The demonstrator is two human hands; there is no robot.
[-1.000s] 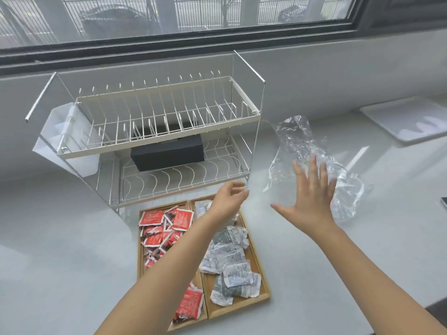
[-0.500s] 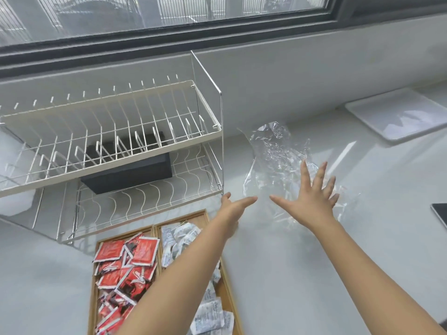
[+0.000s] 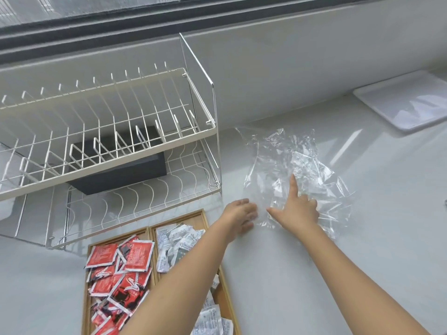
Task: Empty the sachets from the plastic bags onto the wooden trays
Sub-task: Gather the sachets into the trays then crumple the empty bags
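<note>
An empty, crumpled clear plastic bag [image 3: 295, 165] lies flat on the white counter, right of the rack. My right hand [image 3: 298, 210] rests on its near part, index finger straight and pressing the film, thumb spread, the other fingers bent. At the bag's near-left corner my left hand [image 3: 240, 217] has its fingers curled on the film's edge. Two wooden trays sit side by side at the lower left. The left tray [image 3: 116, 240] holds red sachets [image 3: 121, 269]. White and grey sachets [image 3: 177, 241] fill the right tray [image 3: 180, 215], partly hidden by my left forearm.
A white two-tier wire dish rack [image 3: 108, 131] stands at the left with a black box [image 3: 121, 172] on its lower shelf. A white plastic tray [image 3: 406, 102] lies at the far right by the wall. A window runs along the top.
The view has swung right and closer. Both hands came down to the bag's near edge; the right hand went from spread flat to index pointing, and the left fingers curled.
</note>
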